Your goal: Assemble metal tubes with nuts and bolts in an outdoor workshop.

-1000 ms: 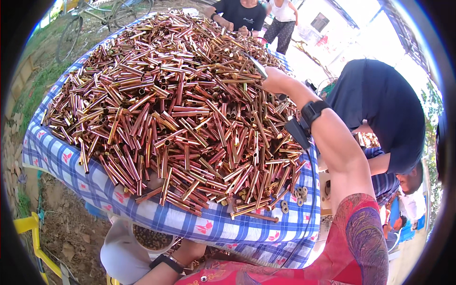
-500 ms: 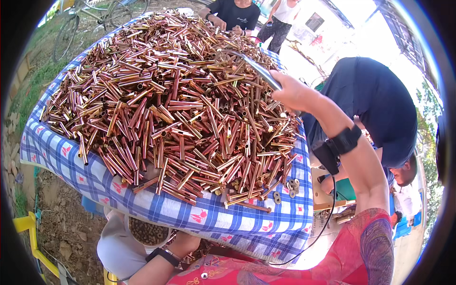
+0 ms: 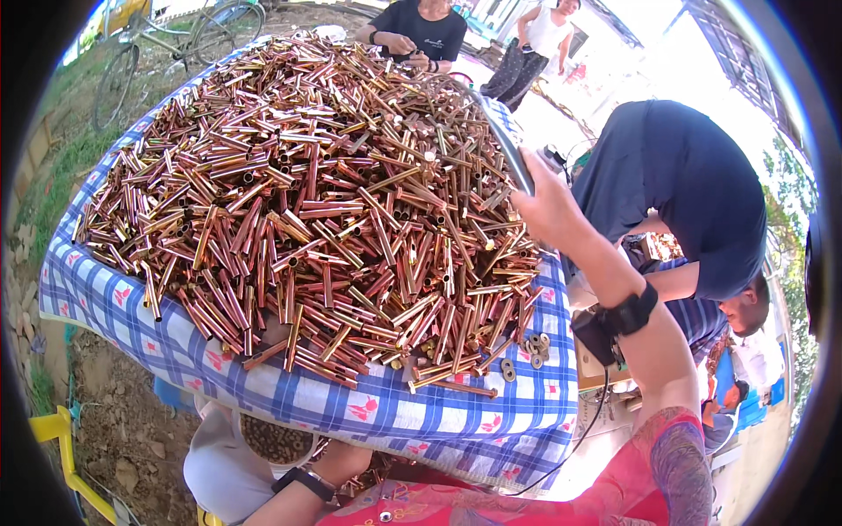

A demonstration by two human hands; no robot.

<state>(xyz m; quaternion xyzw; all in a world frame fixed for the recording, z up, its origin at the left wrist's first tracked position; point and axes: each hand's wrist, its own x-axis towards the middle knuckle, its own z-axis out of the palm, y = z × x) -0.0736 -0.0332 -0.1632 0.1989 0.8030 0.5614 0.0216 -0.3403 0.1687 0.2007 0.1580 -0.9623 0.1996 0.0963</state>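
Observation:
My right hand (image 3: 553,206) is raised over the right side of the table. Its fingers close round a thin, flat grey thing (image 3: 507,145) with a curved edge, seen nearly edge-on, whose kind I cannot make out. Beneath and left of it lies a big heap of copper-coloured metal sleeves and bolts (image 3: 307,210). Low in the view, my left hand (image 3: 344,462) is below the table's front edge, beside a round container (image 3: 309,447) of small metal rings. The left fingers are hidden. Several loose washers (image 3: 537,348) lie near the table's right front corner.
A blue-and-white checked cloth (image 3: 307,386) covers the table. A person in black (image 3: 430,35) sits at the far side; another (image 3: 548,39) stands behind. At right, a person in dark clothes (image 3: 684,184) bends over. A cable (image 3: 592,430) hangs from my right wrist device. A yellow frame (image 3: 66,447) stands at left.
My right hand has moved slightly right and down, and the flat grey thing has tilted more upright. The standing person behind has shifted. My left hand stays nearly in place.

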